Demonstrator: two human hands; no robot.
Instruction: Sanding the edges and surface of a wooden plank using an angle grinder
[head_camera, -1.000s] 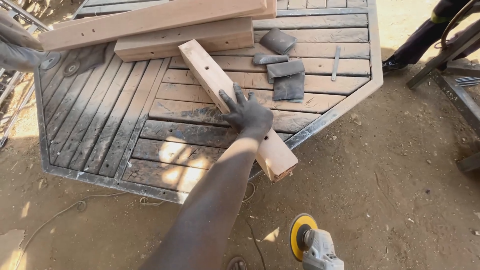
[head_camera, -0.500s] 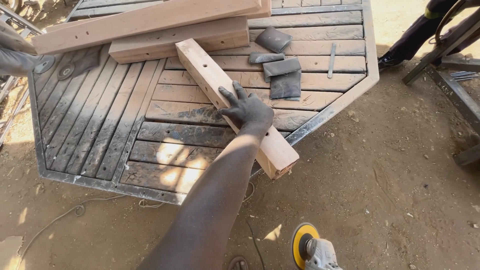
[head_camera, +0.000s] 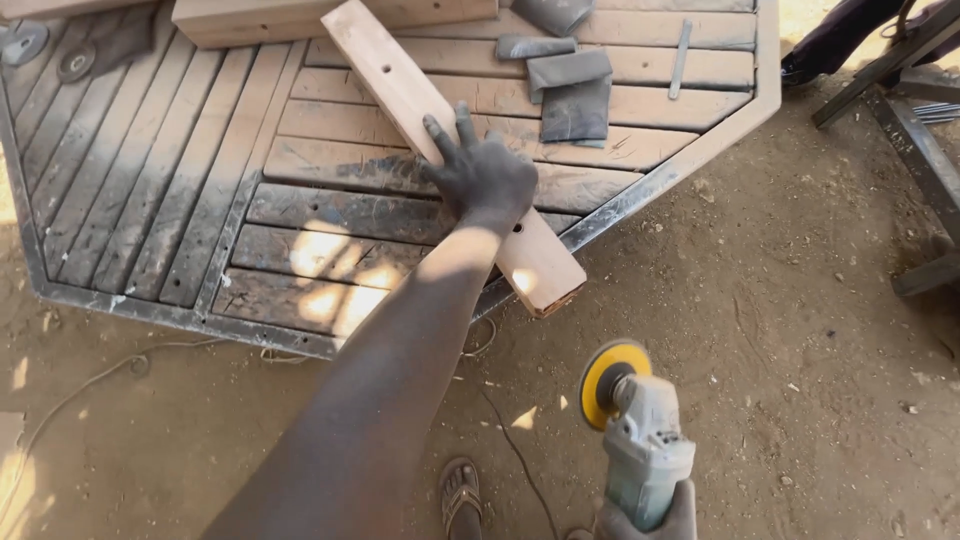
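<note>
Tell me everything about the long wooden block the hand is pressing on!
The wooden block is a long, pale, squared piece of timber with small round holes along its top face. It lies flat and slantwise across the slatted tabletop, its near end sticking out past the metal edge over the dirt. That end looks a bit reddish and rough. The left hand rests flat on its middle, fingers spread. Its far end reaches another wooden beam.

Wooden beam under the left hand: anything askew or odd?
Yes. The wooden beam lies diagonally across the slatted tabletop, its near end jutting past the metal rim. The left hand presses on it; the right hand holds an angle grinder.
</note>
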